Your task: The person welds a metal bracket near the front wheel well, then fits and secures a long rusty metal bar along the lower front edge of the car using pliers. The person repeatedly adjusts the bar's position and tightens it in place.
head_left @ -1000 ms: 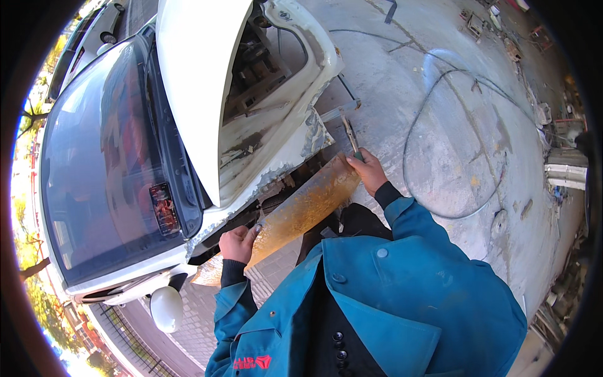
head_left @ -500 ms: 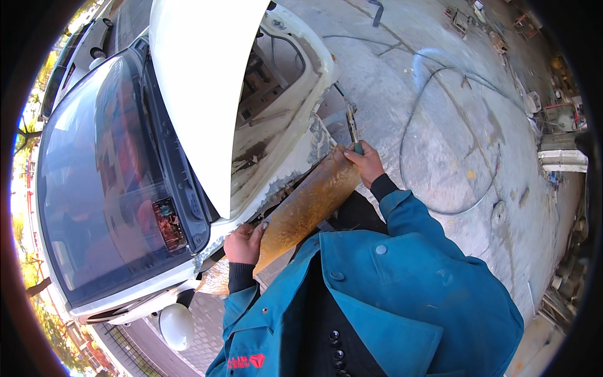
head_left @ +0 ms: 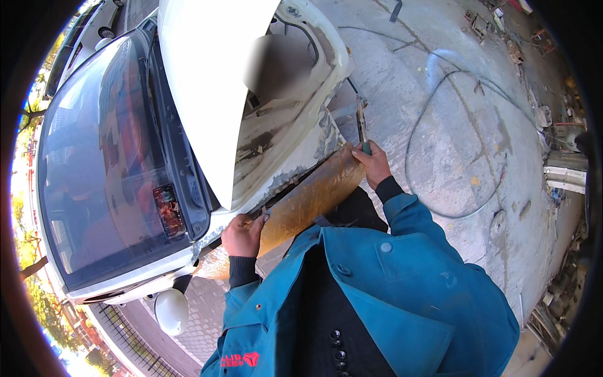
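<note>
A curved fender panel (head_left: 309, 195), brown and rusty-looking, lies slantwise along the stripped side of a white vehicle's front body (head_left: 295, 151). My left hand (head_left: 243, 236) pinches the panel's upper edge near its lower left end. At the other end my right hand (head_left: 376, 164) is closed by the panel's corner, thumb against it. A metal tool with a green handle (head_left: 366, 148) sits in that same hand, its slim metal part pointing away from me. Its exact kind is unclear. The edge of the vehicle body beside the panel looks chipped and bare.
The white hood (head_left: 204, 94) stands raised over the engine bay, partly hidden by a blurred patch. A phone (head_left: 168, 210) lies at the windshield's base. A white side mirror (head_left: 171, 312) sticks out lower left. A dark cable (head_left: 407, 144) loops across the concrete floor.
The whole view has shifted slightly. Both hands keep their places on the panel, which stays against the vehicle with hardly any movement.
</note>
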Motion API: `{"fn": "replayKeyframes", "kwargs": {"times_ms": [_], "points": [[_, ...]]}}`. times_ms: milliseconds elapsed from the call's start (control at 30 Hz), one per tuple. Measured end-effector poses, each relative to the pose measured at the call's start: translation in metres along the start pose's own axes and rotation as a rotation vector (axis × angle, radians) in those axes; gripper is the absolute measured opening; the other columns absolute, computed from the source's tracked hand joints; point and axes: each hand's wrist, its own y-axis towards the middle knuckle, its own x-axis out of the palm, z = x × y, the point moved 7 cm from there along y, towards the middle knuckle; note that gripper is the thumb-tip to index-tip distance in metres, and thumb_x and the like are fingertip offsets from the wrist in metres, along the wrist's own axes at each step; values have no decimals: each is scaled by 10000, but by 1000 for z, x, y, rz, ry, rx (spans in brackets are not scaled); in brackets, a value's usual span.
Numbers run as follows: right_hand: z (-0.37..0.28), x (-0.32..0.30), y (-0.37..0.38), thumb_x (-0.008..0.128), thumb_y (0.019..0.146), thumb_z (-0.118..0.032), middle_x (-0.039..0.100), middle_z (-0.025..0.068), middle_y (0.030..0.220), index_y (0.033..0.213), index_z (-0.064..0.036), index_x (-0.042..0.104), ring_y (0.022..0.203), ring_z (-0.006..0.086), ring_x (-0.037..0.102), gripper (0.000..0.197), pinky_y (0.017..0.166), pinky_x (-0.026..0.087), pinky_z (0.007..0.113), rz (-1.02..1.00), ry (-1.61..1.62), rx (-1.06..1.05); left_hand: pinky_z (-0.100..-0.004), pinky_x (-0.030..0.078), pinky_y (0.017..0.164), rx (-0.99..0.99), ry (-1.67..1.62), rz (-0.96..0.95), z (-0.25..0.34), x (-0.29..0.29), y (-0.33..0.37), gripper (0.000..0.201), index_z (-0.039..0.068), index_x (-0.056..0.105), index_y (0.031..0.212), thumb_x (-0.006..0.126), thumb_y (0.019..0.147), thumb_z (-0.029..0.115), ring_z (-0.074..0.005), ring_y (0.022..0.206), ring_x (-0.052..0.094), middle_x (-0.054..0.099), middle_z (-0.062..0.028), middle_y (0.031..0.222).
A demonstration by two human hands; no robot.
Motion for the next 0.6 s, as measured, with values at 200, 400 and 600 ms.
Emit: {"fn": "replayKeyframes", "kwargs": {"times_ms": [200,400,600], "points": [[0,0,3,754,950,-51,559,-37,859,971,-68,645,803,87,525,113,744,448,285,-9,-22,17,-421,553,648,-16,12,47,4,1,0,455,35,709,777,921,760,437,-357,700,706,721,-152,753],[-6,5,3,738,953,-23,563,-32,862,973,-64,645,807,91,533,103,746,462,286,-16,5,10,-450,541,665,42,50,78,6,3,-6,413,52,675,820,915,775,386,-357,765,693,711,-136,800],[-9,4,3,734,949,-4,613,-14,893,979,-63,648,839,102,577,108,787,489,283,-9,19,52,-456,535,688,80,10,121,5,3,-10,373,40,664,843,898,804,328,-367,795,674,689,-152,819]]}}
